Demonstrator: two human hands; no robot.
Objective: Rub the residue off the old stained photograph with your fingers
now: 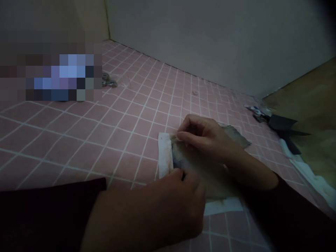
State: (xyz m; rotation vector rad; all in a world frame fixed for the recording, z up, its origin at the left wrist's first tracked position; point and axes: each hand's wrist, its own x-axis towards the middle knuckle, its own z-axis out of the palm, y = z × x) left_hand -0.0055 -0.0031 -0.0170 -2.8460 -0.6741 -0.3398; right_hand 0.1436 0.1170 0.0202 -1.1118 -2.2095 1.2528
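Observation:
A flat grey panel that looks like cloth (217, 185) lies on the pink surface, with a white strip (165, 154) along its left edge and another white strip (223, 206) along its near edge. My left hand (170, 206) is closed at the left edge, its fingertips gripping the panel by the white strip; what else it may hold is hidden. At the panel's far left corner, my right hand (210, 138) pinches thumb and forefinger together. Pale thread-like strands show at those fingertips, too fine to name. My right hand and forearm cover part of the panel.
The pink cloth with white grid lines (118, 126) reaches the grey wall (196, 35). Small metallic items (109, 81) sit by a pixelated patch at the far left. Dark pointed pieces (283, 126) and white material (312, 171) lie along the right edge.

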